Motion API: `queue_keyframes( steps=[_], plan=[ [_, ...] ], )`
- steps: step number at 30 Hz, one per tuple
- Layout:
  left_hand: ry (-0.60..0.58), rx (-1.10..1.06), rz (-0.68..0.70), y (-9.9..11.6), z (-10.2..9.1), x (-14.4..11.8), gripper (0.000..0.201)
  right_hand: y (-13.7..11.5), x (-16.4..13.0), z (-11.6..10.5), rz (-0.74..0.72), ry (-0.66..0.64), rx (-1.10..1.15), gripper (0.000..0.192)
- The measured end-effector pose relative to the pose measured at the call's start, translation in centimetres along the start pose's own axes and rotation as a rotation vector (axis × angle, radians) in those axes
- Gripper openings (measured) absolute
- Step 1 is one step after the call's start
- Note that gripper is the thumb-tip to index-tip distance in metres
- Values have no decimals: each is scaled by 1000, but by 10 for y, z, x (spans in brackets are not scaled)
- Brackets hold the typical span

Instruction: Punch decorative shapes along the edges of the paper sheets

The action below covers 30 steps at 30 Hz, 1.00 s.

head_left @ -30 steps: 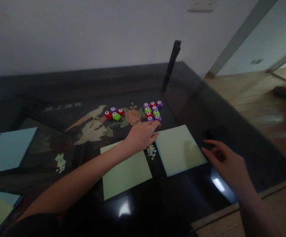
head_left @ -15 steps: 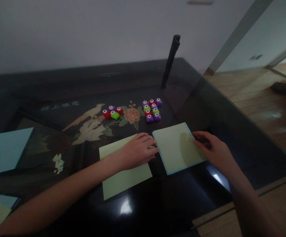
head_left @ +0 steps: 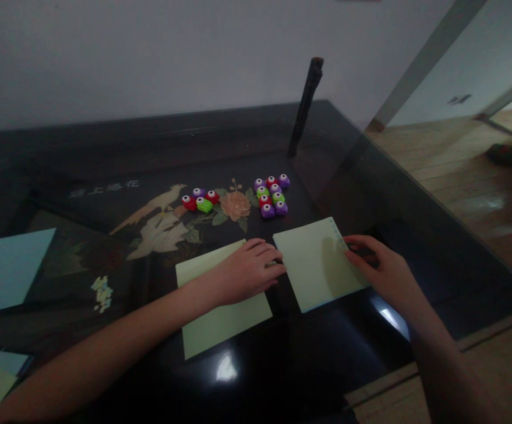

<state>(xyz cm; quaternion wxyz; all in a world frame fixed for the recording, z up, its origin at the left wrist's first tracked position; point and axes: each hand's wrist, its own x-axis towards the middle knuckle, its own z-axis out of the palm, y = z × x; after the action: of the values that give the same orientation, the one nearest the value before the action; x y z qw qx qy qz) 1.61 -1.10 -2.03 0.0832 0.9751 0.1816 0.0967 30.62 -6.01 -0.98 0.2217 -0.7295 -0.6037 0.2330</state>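
Right hand (head_left: 382,264), fingers narrowly parted, meets the right pale-yellow square paper (head_left: 306,259), best kept flat; left hand (head_left: 252,266) is curled, grip unclear.

We see two pale yellow-green sheets (head_left: 306,265), a light-blue sheet (head_left: 11,268), purple, red and lime-green punches (head_left: 278,199), and a black tabletop (head_left: 348,171) patterned with a tan bird (head_left: 168,199) and pink flower (head_left: 235,205).

Tbl (head_left: 238,141) chars (head_left: 113,187) incl. "上" & "花", rest too blurry.
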Motion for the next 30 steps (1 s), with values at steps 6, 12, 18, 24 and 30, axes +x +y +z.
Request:
queue_keyframes(
  steps=[6, 12, 18, 24, 30],
  plan=[
    [-3, 10, 0, 1, -2, 2, 22, 3, 0, 1, -34, 21, -7, 37],
    [80, -26, -161, -8, -26, -25, 24, 3, 1, -2, -147, 107, -26, 30],
    [151, -43, -551, -26, -49, -100, 26, -21, 12, -3, -367, 75, -67, 24],
    [193, -52, -798, -15, -47, -147, 27, -77, 31, 24, -662, -113, -111, 19],
    [116, -19, -829, 8, -28, -145, 56, -116, 45, 74, -857, -335, -232, 39]
  ],
)
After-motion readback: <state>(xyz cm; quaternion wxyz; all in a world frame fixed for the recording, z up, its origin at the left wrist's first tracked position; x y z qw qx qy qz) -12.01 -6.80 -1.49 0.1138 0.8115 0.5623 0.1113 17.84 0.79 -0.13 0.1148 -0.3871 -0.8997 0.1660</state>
